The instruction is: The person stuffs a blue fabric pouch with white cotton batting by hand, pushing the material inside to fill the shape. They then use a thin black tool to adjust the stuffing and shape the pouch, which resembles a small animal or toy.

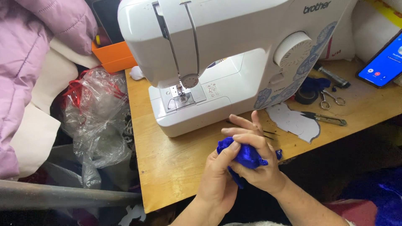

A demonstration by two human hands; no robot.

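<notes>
Both my hands hold a small bunched piece of bright blue fabric (pixel 248 155) just above the front part of the wooden table (pixel 176 163). My left hand (pixel 218 178) pinches it from the left with the thumb on top. Around its right side my right hand (pixel 255 155) wraps, fingers curled over it and two fingers stretched toward the white sewing machine (pixel 217 71). The machine stands right behind the hands, its needle and presser foot (pixel 182 95) to the left.
Small scissors (pixel 331 99), a dark tape roll (pixel 306 96), a utility knife (pixel 326 119) and a white paper pattern (pixel 295 121) lie at the right. A lit phone (pixel 383 65) leans far right. Crumpled clear plastic (pixel 98 117), an orange box (pixel 113 56) and a lilac jacket (pixel 29 50) crowd the left.
</notes>
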